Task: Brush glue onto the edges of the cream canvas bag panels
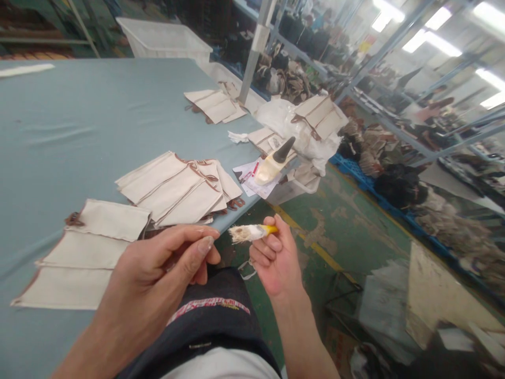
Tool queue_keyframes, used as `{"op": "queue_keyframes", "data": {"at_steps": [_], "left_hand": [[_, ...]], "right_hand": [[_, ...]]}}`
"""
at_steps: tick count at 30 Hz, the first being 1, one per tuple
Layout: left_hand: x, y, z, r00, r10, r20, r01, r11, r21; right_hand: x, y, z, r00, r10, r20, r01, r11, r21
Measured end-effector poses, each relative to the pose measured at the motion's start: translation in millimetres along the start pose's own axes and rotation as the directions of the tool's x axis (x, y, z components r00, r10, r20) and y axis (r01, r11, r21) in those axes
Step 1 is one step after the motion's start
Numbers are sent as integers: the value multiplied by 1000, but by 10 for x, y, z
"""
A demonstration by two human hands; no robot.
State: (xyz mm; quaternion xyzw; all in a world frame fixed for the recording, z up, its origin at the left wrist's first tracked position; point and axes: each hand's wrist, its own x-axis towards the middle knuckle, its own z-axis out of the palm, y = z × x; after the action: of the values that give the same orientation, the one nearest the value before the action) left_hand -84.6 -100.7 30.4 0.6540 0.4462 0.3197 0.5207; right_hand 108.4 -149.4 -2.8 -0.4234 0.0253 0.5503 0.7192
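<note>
My right hand (278, 252) grips a small brush (252, 232) by its yellow handle. The brush's frayed, whitish bristles point left, toward my left hand (169, 268). That hand is closed, thumb against forefinger; whatever may be between the fingertips is too small to make out. Beneath and beside it, a cream fabric panel (90, 252) with brown edging lies on the table. Just beyond is a fanned stack of similar cream panels (173, 187) with brown trim. A pale yellow bottle (268, 171) with a dark tip rests on a printed sheet (246, 181) near the table's edge.
The blue-green table (98, 116) extends left, with more panels (215, 104) by a metal post (254, 52). White plastic bins (165, 39) stand behind it. Bagged panels (319, 116) are piled past its right edge. Racks of material (414, 210) line the right beyond the green floor.
</note>
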Motion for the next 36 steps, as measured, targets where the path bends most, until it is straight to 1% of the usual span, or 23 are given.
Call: {"op": "queue_keyframes", "data": {"at_steps": [3, 6, 10, 14, 17, 19, 21, 23, 24, 26, 27, 29, 31, 33, 34, 36], "left_hand": [[70, 23, -30, 996, 84, 16, -85, 990, 113], [126, 36, -60, 982, 186, 37, -190, 957, 218], [182, 39, -82, 955, 272, 122, -296, 910, 291], [210, 28, -60, 928, 320, 193, -367, 874, 319], [225, 21, -38, 918, 336, 212, -391, 861, 326], [241, 10, -61, 922, 334, 195, -385, 846, 368], [260, -13, -135, 941, 316, 118, -334, 825, 455], [272, -43, -236, 969, 247, 33, -229, 832, 506], [271, -56, -280, 982, 188, 23, -175, 853, 492], [252, -77, -322, 996, 58, 72, -82, 913, 399], [235, -84, -314, 993, 4, 117, -43, 942, 332], [197, -97, -247, 974, -72, 213, 35, 984, 174], [173, -124, -154, 929, -147, 339, 156, 988, 0], [170, -170, -77, 866, -186, 464, 296, 939, -177], [175, -197, -50, 845, -187, 501, 352, 900, -258], [189, -242, -16, 821, -170, 545, 428, 816, -390]], "right_hand": [[-35, -4, 13, 999, -50, -12, 49, 997, -54], [-56, -14, 42, 996, -87, -28, 83, 990, -112], [-54, -7, 58, 986, -164, -26, 156, 969, -193], [-39, 25, 60, 978, -208, -32, 194, 948, -253], [-20, 44, 61, 972, -233, -10, 220, 930, -296], [3, 23, 56, 967, -256, -11, 239, 917, -320], [34, -36, 43, 948, -316, -28, 290, 900, -327], [62, -117, 29, 902, -429, -58, 386, 858, -340], [68, -153, 24, 871, -487, -61, 436, 825, -359], [53, -196, 23, 822, -570, -17, 515, 755, -405], [30, -201, 28, 806, -591, 30, 546, 724, -422], [-40, -185, 45, 781, -605, 157, 606, 672, -426], [-123, -158, 64, 752, -603, 267, 654, 626, -425], [-189, -143, 77, 737, -592, 327, 673, 596, -438], [-208, -141, 79, 734, -586, 342, 676, 589, -442], [-213, -148, 71, 725, -582, 367, 687, 579, -440]]}}
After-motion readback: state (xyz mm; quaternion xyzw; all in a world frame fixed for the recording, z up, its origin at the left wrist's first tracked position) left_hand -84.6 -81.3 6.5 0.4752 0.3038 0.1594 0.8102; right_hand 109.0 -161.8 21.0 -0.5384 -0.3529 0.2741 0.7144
